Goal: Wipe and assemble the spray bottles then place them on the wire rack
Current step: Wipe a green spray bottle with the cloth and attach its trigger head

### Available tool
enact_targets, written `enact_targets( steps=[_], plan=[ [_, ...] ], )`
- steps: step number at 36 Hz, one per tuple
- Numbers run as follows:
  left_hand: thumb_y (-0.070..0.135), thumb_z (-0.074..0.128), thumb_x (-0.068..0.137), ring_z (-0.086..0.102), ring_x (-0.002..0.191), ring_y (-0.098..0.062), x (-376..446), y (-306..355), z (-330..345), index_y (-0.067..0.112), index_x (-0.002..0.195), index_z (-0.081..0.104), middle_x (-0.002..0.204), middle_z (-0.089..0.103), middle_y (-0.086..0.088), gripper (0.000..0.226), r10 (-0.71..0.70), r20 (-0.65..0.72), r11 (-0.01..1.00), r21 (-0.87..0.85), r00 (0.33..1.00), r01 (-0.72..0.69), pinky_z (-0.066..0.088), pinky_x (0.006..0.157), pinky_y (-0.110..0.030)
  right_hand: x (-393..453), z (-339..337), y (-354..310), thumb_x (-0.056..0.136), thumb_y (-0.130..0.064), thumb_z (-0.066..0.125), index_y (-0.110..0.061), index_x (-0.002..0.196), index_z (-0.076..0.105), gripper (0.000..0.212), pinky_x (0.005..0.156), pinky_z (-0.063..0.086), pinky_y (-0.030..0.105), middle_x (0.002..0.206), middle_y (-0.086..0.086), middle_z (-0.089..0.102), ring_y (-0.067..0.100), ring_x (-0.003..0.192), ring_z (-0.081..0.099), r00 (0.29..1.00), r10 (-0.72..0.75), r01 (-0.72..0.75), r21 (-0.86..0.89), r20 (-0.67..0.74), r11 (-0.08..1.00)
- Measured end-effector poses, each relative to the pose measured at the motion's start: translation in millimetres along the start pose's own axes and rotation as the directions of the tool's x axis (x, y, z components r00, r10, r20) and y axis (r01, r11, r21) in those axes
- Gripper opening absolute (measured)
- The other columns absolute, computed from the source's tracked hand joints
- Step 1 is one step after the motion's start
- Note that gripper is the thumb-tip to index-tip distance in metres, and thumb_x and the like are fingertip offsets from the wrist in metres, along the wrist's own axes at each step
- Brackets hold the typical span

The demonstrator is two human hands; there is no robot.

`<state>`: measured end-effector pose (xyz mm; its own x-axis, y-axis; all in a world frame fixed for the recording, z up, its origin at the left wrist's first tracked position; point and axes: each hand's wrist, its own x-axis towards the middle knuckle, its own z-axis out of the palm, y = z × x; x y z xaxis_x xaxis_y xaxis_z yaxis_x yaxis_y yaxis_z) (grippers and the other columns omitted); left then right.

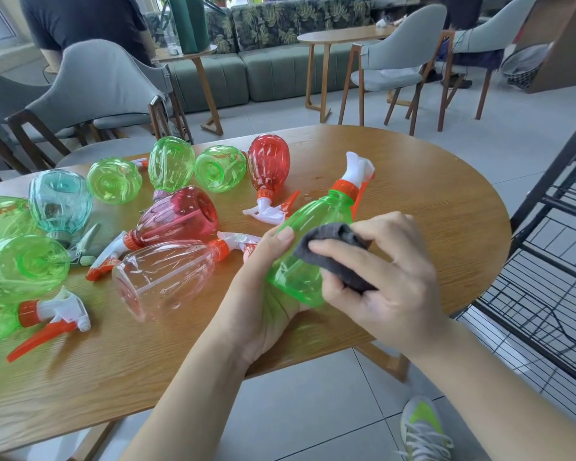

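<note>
Wiping a green bottle (308,234)

The left hand (263,294) held the bottle from below; the right hand (379,271) pinched a grey cloth (330,251) on it (no label readable).

Bare forearms, no sleeves; grey-and-lime laced sneaker (424,427) on foot

Seven green bottles (308,241), two red bottles (268,161), one teal bottle (60,201), one clear bottle (167,274), one grey cloth (333,254), one wire rack (546,261)
</note>
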<state>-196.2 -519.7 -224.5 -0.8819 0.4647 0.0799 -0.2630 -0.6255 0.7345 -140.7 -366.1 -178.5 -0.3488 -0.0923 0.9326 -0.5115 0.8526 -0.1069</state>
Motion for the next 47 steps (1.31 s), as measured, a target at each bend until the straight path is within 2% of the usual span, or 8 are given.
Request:
enact_targets(
  steps=[3,6,15,22,27,37,42,47],
  plan=[
    [0.037,0.058,0.098,0.055,0.121,-0.038,-10,20,29,0.003,0.148,0.048,0.135,0.056,-0.023,0.061,-0.027,0.127,0.996,0.086,0.992,0.016,0.05,0.098,-0.048,-12,-14,28,0.09,-0.011,0.072,-0.01,0.101,0.082,0.015,0.072,0.049,0.048,0.091,0.014,0.068,0.033,0.076,0.062,1.0,-0.005,0.002,0.089,0.023,0.996],
    [0.04,0.059,0.099,0.055,0.125,-0.038,-6,22,38,-0.002,0.149,0.045,0.136,0.056,-0.025,0.067,-0.146,-0.043,0.963,0.222,0.988,0.152,0.049,0.104,-0.047,-10,0,5,0.088,-0.013,0.073,-0.012,0.1,0.083,0.015,0.074,0.049,0.046,0.09,0.012,0.069,0.031,0.079,0.061,0.998,-0.051,0.047,0.124,0.034,0.991],
    [0.048,0.051,0.101,0.057,0.13,-0.034,-5,20,35,0.0,0.144,0.056,0.14,0.057,-0.024,0.065,-0.211,0.032,0.976,-0.043,0.977,0.212,0.05,0.109,-0.042,-15,3,8,0.088,-0.016,0.072,-0.018,0.103,0.083,0.019,0.076,0.052,0.045,0.092,0.008,0.069,0.025,0.092,0.051,0.982,-0.173,0.167,0.083,0.079,0.982],
    [0.048,0.081,0.081,0.068,0.104,-0.028,-2,18,34,0.018,0.133,0.066,0.126,0.067,-0.012,0.063,-0.161,0.054,0.987,0.024,0.985,0.16,0.057,0.08,-0.045,-6,0,38,0.1,-0.015,0.065,-0.009,0.116,0.076,0.021,0.082,0.052,0.044,0.1,0.014,0.065,0.031,0.09,0.06,0.979,0.203,-0.197,0.123,-0.035,0.973],
    [0.043,0.077,0.086,0.068,0.103,-0.03,-3,16,33,0.016,0.13,0.07,0.125,0.067,-0.014,0.052,-0.152,0.084,0.988,-0.005,0.985,0.153,0.058,0.08,-0.045,-8,2,37,0.1,-0.014,0.062,-0.002,0.12,0.073,0.025,0.09,0.05,0.031,0.105,0.014,0.062,0.027,0.099,0.063,0.935,0.355,-0.346,0.236,0.005,0.908],
    [0.044,0.082,0.083,0.052,0.133,-0.038,-4,19,33,0.008,0.153,0.045,0.152,0.05,-0.022,0.087,-0.148,0.061,0.985,0.096,0.987,0.142,0.036,0.112,-0.067,-12,0,22,0.098,-0.011,0.067,-0.006,0.117,0.074,0.021,0.078,0.052,0.045,0.103,0.017,0.063,0.035,0.087,0.062,0.981,0.19,-0.19,0.261,0.026,0.946],
    [0.035,0.076,0.086,0.063,0.121,-0.032,-5,18,34,0.008,0.147,0.054,0.141,0.061,-0.019,0.07,-0.166,0.028,0.983,0.081,0.986,0.164,0.053,0.098,-0.05,-9,-1,30,0.102,-0.017,0.062,-0.005,0.118,0.075,0.024,0.081,0.052,0.048,0.105,0.014,0.062,0.036,0.093,0.063,0.962,0.273,-0.27,0.225,0.016,0.936],
    [0.04,0.058,0.097,0.059,0.121,-0.033,-5,20,37,0.008,0.137,0.063,0.132,0.063,-0.019,0.051,-0.161,-0.005,0.987,0.023,0.987,0.161,0.051,0.101,-0.047,-12,-1,15,0.096,-0.014,0.069,-0.008,0.111,0.078,0.019,0.079,0.052,0.041,0.099,0.017,0.065,0.034,0.088,0.06,0.986,0.148,-0.16,0.232,0.072,0.959]
  ],
)
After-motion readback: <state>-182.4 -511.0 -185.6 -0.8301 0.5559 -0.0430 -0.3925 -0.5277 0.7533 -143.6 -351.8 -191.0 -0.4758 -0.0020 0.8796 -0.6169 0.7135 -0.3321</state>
